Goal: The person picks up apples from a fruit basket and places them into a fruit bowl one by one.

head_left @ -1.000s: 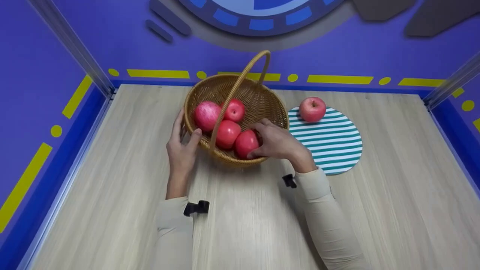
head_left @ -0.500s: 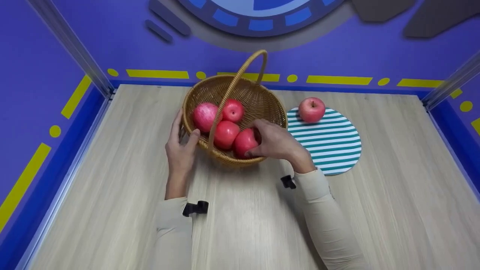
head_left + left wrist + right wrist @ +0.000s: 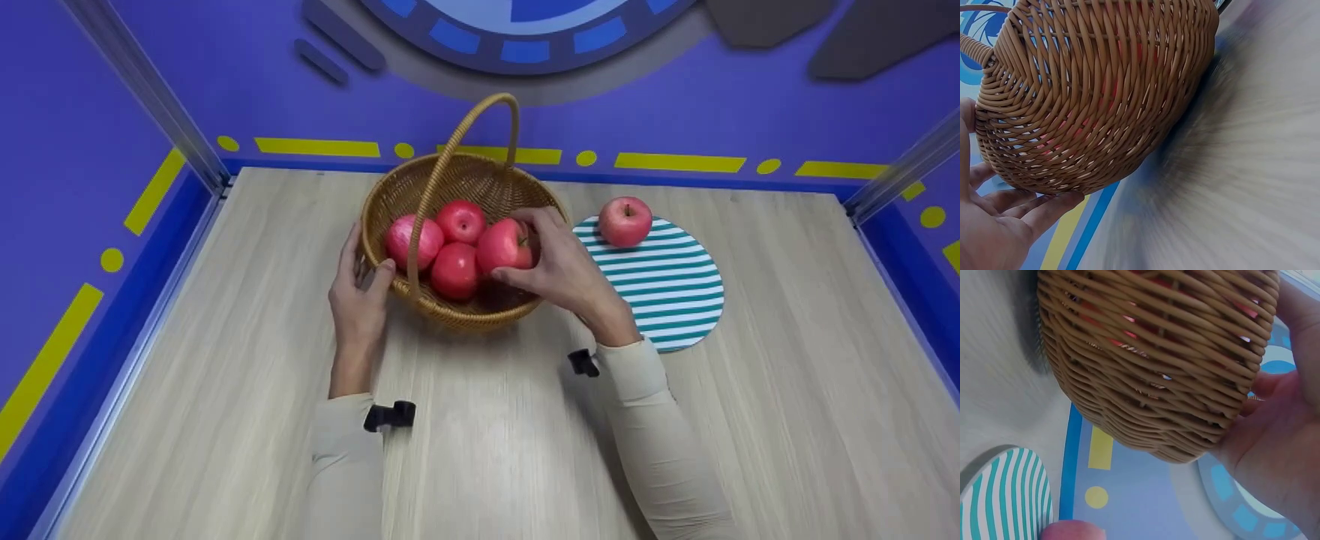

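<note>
**Right hand on an apple, left hand on the basket**

From where I stand: right hand is reached inside the basket's right side, parted only to apple width, thumb and fingers bent round the fruit, its stem facing the palm. Can't tell if that apple is off the basket floor.

Left hand grips the basket's left side, thumb at the rim, fingers spread along the outer weave. Basket sits toward the far side of the table, handle up.

Three other apples huddle in there, left of the held one. A fifth apple, stem up, is on the striped mat, near its far edge, just right of the basket.
</note>
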The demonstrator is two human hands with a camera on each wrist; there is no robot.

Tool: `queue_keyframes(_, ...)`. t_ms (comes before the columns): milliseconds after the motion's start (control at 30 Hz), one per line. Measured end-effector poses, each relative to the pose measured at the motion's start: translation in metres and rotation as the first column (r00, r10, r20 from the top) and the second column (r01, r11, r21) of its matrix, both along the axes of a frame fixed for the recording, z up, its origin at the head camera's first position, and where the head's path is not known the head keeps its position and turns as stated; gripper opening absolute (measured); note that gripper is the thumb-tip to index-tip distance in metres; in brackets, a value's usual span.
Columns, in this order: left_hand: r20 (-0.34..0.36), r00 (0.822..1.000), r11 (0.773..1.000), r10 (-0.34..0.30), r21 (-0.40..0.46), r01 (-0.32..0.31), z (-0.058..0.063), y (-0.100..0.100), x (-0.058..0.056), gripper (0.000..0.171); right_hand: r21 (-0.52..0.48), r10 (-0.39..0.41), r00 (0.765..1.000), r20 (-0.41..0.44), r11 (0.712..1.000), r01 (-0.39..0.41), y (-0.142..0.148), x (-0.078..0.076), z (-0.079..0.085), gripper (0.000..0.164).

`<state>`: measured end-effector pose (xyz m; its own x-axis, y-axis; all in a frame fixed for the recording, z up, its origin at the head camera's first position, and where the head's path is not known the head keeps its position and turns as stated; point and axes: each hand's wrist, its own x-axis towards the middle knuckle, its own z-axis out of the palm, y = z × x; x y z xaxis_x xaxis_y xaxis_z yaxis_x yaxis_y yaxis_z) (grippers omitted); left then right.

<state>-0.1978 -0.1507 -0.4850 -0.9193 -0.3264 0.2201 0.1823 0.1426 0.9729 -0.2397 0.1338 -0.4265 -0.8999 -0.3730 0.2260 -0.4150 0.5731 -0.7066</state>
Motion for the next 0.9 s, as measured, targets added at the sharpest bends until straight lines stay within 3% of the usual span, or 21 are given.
queue_keyframes(433,0.017,1.000,1.000,-0.001,0.024,0.000,0.000,0.000,0.000,0.069,-0.204,-0.031,0.990,-0.140,0.979,0.002,0.010,0.000,0.007,0.075)
queue_keyframes(900,0.009,1.000,0.998,-0.006,0.057,0.005,-0.003,-0.002,-0.001,0.068,-0.256,-0.154,0.974,-0.167,0.961,0.108,0.021,0.003,0.012,0.080)
